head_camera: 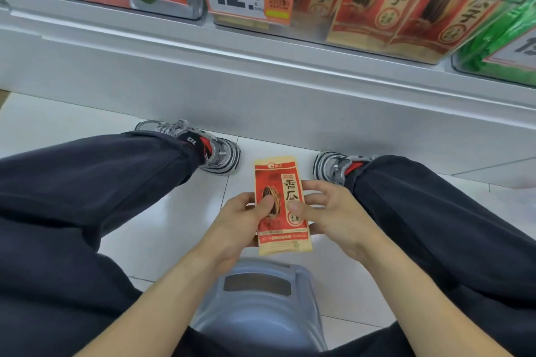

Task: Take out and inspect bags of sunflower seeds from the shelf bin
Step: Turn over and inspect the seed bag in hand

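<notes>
Shelf bin (377,3) above keeps more red bags, while one bag of sunflower seeds (280,206) is out, held low between the knees over the floor. To inspect well, turn it slowly and check both faces. Left hand (246,217) and right hand (327,209) pinch its side edges, thumbs on the front.
</notes>
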`<state>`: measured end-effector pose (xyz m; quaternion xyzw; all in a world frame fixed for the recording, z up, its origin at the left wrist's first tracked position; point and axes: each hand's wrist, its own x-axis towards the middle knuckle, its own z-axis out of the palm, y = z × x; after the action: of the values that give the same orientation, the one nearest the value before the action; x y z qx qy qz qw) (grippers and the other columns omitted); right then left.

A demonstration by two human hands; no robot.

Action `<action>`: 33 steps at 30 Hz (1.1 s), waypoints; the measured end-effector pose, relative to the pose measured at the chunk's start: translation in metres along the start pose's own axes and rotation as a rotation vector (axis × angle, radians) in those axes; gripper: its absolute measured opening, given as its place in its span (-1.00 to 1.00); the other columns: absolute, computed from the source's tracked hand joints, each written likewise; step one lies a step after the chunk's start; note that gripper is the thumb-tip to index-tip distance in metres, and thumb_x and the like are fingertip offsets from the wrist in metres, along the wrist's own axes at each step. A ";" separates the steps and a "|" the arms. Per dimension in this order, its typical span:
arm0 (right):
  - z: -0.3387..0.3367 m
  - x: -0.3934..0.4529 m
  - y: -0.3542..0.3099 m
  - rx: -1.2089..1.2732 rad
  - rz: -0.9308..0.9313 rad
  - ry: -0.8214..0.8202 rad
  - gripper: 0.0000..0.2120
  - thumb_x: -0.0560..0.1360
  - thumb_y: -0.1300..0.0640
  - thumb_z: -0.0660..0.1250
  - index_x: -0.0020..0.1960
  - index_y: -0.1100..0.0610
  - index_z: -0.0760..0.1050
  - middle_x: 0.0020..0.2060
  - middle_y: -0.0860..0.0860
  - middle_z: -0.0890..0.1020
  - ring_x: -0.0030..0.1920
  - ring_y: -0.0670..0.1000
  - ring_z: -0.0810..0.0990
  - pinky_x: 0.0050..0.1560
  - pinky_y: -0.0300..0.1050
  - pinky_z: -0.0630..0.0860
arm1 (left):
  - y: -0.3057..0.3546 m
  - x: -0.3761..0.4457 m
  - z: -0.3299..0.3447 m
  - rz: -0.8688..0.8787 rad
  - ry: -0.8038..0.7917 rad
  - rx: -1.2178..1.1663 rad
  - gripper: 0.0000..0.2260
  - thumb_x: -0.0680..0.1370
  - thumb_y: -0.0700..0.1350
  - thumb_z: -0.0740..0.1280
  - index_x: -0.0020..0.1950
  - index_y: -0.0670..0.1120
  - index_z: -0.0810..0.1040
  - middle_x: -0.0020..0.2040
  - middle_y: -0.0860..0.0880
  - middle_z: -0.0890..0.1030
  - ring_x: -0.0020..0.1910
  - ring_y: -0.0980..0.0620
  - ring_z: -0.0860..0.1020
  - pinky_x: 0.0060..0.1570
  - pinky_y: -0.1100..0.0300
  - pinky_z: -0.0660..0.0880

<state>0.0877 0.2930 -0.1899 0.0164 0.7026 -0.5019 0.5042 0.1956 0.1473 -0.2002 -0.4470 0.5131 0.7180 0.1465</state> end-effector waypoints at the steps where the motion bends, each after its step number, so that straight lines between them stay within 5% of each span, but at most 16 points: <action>1: -0.001 0.000 0.000 0.012 0.007 -0.010 -0.55 0.48 0.21 0.52 0.33 0.12 0.51 0.03 0.14 0.73 -0.04 0.12 0.75 -0.04 0.09 0.71 | 0.000 0.001 0.000 0.005 -0.009 0.005 -0.76 0.66 -0.02 0.30 0.24 -0.14 0.56 -0.01 -0.10 0.74 -0.07 -0.08 0.73 -0.01 -0.04 0.67; 5: -0.009 0.000 -0.002 0.016 0.069 -0.123 -0.45 0.41 0.23 0.57 0.36 0.10 0.48 0.03 0.15 0.73 -0.04 0.15 0.75 -0.15 -0.03 0.69 | 0.000 0.007 -0.001 -0.011 -0.034 -0.013 -0.73 0.66 -0.03 0.30 0.24 -0.19 0.57 0.00 -0.13 0.74 -0.05 -0.12 0.73 0.04 -0.07 0.65; 11: -0.012 0.000 -0.001 -0.070 0.044 -0.140 -0.40 0.40 0.27 0.57 0.38 0.11 0.47 0.06 0.20 0.70 -0.07 0.20 0.75 -0.16 0.10 0.70 | -0.005 0.007 0.001 0.085 -0.010 0.058 -0.74 0.63 0.01 0.32 0.21 -0.13 0.57 -0.03 -0.08 0.75 -0.08 -0.12 0.73 0.03 -0.17 0.65; 18: -0.022 0.002 -0.004 -0.243 -0.031 -0.240 -0.03 0.35 0.34 0.60 0.57 -0.17 0.21 0.10 0.08 0.70 -0.01 0.14 0.75 -0.03 0.04 0.70 | 0.004 0.008 -0.004 0.243 0.030 0.129 -0.74 0.61 0.03 0.33 0.26 -0.04 0.54 -0.02 -0.05 0.74 -0.13 -0.06 0.73 -0.25 0.07 0.61; 21: -0.021 0.003 -0.003 -0.281 -0.028 -0.217 -0.09 0.38 0.26 0.60 0.56 -0.14 0.24 0.11 0.04 0.68 0.00 0.08 0.74 -0.03 0.01 0.70 | 0.005 0.010 -0.005 0.213 0.032 0.086 -0.78 0.62 -0.03 0.34 0.23 -0.09 0.54 -0.01 -0.07 0.74 -0.13 -0.08 0.73 -0.17 -0.06 0.67; 25: -0.008 0.005 0.003 -0.448 -0.168 -0.020 -0.25 0.45 -0.18 0.48 0.54 -0.15 0.22 0.23 -0.16 0.52 0.12 -0.17 0.61 -0.03 -0.28 0.59 | -0.001 0.010 -0.003 0.280 0.083 0.287 -0.80 0.60 0.01 0.38 0.17 -0.02 0.51 0.00 -0.05 0.69 -0.20 -0.01 0.72 -0.22 0.00 0.66; 28: 0.006 0.006 0.013 -0.331 -0.193 -0.029 -0.32 0.44 -0.42 0.31 0.48 -0.21 0.30 0.26 -0.13 0.52 0.14 -0.13 0.63 0.15 -0.08 0.63 | -0.001 0.003 0.006 0.316 0.049 0.289 -0.77 0.64 0.11 0.26 0.11 -0.02 0.50 -0.07 -0.08 0.66 -0.28 -0.02 0.70 -0.38 0.06 0.61; 33: 0.013 0.005 0.013 -0.088 -0.090 -0.050 -0.47 0.44 -0.33 0.31 0.34 -0.14 0.48 0.12 0.00 0.65 0.04 -0.01 0.71 0.09 0.11 0.67 | 0.004 0.002 0.005 0.346 0.092 0.313 -0.73 0.67 0.08 0.23 -0.03 -0.10 0.52 -0.20 -0.05 0.65 -0.35 -0.04 0.66 -0.42 0.00 0.62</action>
<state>0.1010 0.2876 -0.2017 -0.0500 0.7114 -0.4929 0.4985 0.1895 0.1495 -0.1990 -0.3566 0.6932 0.6229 0.0654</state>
